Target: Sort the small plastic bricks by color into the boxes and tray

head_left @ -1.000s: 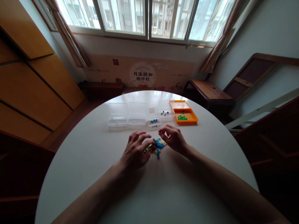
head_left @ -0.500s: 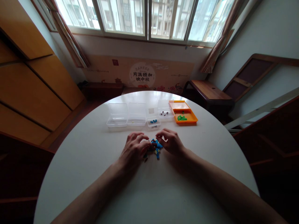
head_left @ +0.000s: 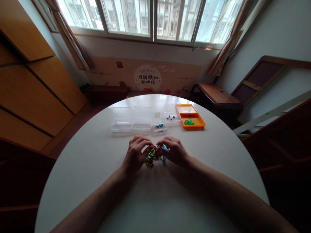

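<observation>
A pile of small building blocks (head_left: 155,157) in green, yellow, blue and brown lies on the white table between my hands. My left hand (head_left: 136,152) is curled over the pile's left side, with thumb and forefinger drawn together at its top. From the other side my right hand (head_left: 175,151) bends in over the blue blocks, its thumb and forefinger also close together. Both sets of fingertips nearly meet above the brown blocks. Whatever is pinched in either hand is too small and dark to make out.
Beyond my hands stand open clear plastic boxes (head_left: 121,130). A small clear box (head_left: 160,130) holds blue blocks, and another clear box (head_left: 173,121) holds dark pieces. An orange box (head_left: 199,124) at the right contains green blocks. The round table (head_left: 80,161) has a curved edge.
My right hand has shifted left, closer to my left hand. My left fingers have drawn back slightly, and green and yellow blocks now show beside them. The boxes remain in place.
</observation>
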`<control>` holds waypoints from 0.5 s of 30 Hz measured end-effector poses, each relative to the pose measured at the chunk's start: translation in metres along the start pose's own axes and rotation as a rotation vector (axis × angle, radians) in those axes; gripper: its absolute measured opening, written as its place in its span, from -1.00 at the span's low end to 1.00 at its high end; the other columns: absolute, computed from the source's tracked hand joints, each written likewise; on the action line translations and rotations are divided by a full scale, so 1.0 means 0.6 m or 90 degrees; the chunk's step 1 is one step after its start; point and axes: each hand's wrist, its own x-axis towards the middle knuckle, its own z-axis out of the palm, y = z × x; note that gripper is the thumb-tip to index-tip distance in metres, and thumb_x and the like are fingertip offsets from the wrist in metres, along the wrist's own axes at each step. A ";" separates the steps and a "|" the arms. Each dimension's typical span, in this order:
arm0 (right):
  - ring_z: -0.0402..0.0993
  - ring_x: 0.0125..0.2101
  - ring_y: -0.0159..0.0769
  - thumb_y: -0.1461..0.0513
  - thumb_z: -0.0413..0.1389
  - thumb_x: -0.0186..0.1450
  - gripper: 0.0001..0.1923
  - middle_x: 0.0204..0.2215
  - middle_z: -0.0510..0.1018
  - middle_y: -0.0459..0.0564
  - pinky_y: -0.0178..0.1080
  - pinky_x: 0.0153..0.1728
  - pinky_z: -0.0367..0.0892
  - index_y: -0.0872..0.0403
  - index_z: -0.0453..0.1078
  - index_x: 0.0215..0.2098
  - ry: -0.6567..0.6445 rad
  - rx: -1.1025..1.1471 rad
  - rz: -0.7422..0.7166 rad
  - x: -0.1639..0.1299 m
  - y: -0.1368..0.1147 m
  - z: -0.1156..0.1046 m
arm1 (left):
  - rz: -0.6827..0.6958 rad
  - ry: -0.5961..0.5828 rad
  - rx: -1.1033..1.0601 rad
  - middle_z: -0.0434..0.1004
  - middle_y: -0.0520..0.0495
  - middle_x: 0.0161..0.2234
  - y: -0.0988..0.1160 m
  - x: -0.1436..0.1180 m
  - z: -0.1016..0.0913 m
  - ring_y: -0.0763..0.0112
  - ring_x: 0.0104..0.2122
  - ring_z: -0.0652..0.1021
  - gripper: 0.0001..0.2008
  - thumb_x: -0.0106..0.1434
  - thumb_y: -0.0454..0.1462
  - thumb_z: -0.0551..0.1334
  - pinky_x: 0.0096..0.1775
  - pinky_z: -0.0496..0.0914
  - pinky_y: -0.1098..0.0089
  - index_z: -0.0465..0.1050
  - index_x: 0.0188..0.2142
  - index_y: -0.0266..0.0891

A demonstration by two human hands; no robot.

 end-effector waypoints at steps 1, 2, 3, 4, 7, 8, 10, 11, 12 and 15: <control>0.45 -0.42 -0.36 0.22 0.16 0.27 -0.93 -0.43 0.56 -0.06 -0.34 -0.34 0.30 0.05 0.46 -0.33 -0.002 -0.001 -0.005 0.001 -0.002 0.001 | 0.001 0.006 -0.007 0.55 -0.05 -0.31 0.001 0.000 -0.001 0.30 -0.20 0.45 -0.88 0.30 -0.25 0.19 -0.08 0.29 0.23 0.47 -0.35 -0.19; 0.45 -0.43 -0.36 0.20 0.16 0.28 -0.91 -0.45 0.56 -0.06 -0.34 -0.35 0.29 0.05 0.46 -0.34 -0.003 -0.003 -0.007 0.002 -0.005 0.002 | 0.003 0.012 -0.012 0.55 -0.04 -0.32 0.002 0.000 -0.001 0.30 -0.20 0.45 -0.87 0.30 -0.25 0.19 -0.09 0.29 0.24 0.47 -0.35 -0.19; 0.44 -0.44 -0.37 0.18 0.16 0.28 -0.89 -0.46 0.56 -0.06 -0.35 -0.36 0.29 0.05 0.46 -0.36 -0.005 -0.005 -0.007 0.003 -0.007 0.003 | 0.008 0.017 -0.014 0.55 -0.04 -0.33 0.003 -0.001 -0.002 0.30 -0.21 0.45 -0.87 0.31 -0.24 0.19 -0.09 0.29 0.24 0.47 -0.36 -0.19; 0.44 -0.45 -0.37 0.16 0.16 0.29 -0.86 -0.47 0.55 -0.06 -0.35 -0.36 0.28 0.05 0.46 -0.37 -0.007 -0.009 -0.005 0.003 -0.010 0.004 | 0.013 0.021 -0.014 0.55 -0.04 -0.34 0.005 -0.001 -0.002 0.30 -0.21 0.45 -0.86 0.31 -0.23 0.19 -0.10 0.29 0.24 0.47 -0.36 -0.19; 0.42 -0.46 -0.37 0.12 0.15 0.30 -0.80 -0.50 0.55 -0.06 -0.35 -0.37 0.27 0.06 0.46 -0.41 -0.013 -0.016 0.004 0.006 -0.015 0.007 | 0.015 0.026 -0.006 0.55 -0.03 -0.36 0.007 -0.002 -0.003 0.31 -0.22 0.46 -0.82 0.31 -0.20 0.18 -0.10 0.29 0.24 0.47 -0.38 -0.19; 0.42 -0.47 -0.37 0.12 0.15 0.30 -0.79 -0.50 0.54 -0.06 -0.35 -0.37 0.27 0.06 0.46 -0.41 -0.016 -0.017 0.007 0.006 -0.017 0.008 | 0.014 0.027 -0.001 0.55 -0.03 -0.36 0.007 -0.003 -0.003 0.31 -0.23 0.46 -0.81 0.31 -0.19 0.18 -0.10 0.28 0.24 0.47 -0.39 -0.18; 0.41 -0.47 -0.37 0.14 0.14 0.30 -0.80 -0.51 0.54 -0.06 -0.34 -0.37 0.27 0.06 0.46 -0.42 -0.022 -0.018 0.010 0.007 -0.019 0.010 | 0.008 0.026 0.012 0.55 -0.02 -0.37 0.006 -0.004 -0.003 0.31 -0.23 0.46 -0.80 0.31 -0.18 0.18 -0.09 0.28 0.24 0.47 -0.40 -0.18; 0.41 -0.47 -0.37 0.15 0.14 0.30 -0.81 -0.51 0.54 -0.06 -0.34 -0.36 0.27 0.06 0.46 -0.42 -0.026 -0.020 0.011 0.007 -0.019 0.012 | 0.005 0.026 0.018 0.55 -0.02 -0.37 0.005 -0.005 -0.003 0.31 -0.23 0.46 -0.80 0.31 -0.17 0.19 -0.09 0.27 0.24 0.47 -0.40 -0.18; 0.41 -0.47 -0.37 0.16 0.14 0.30 -0.83 -0.51 0.54 -0.06 -0.34 -0.36 0.27 0.06 0.46 -0.41 -0.029 -0.022 0.011 0.008 -0.019 0.013 | 0.003 0.024 0.023 0.55 -0.02 -0.37 0.004 -0.006 -0.003 0.31 -0.23 0.46 -0.80 0.30 -0.17 0.19 -0.10 0.27 0.24 0.48 -0.41 -0.18; 0.40 -0.47 -0.37 0.20 0.15 0.28 -0.87 -0.51 0.54 -0.06 -0.34 -0.36 0.27 0.06 0.46 -0.42 -0.033 -0.029 0.009 0.009 -0.016 0.014 | -0.009 0.021 0.032 0.55 -0.03 -0.37 0.004 -0.007 -0.004 0.31 -0.24 0.46 -0.79 0.30 -0.17 0.19 -0.10 0.28 0.24 0.48 -0.41 -0.18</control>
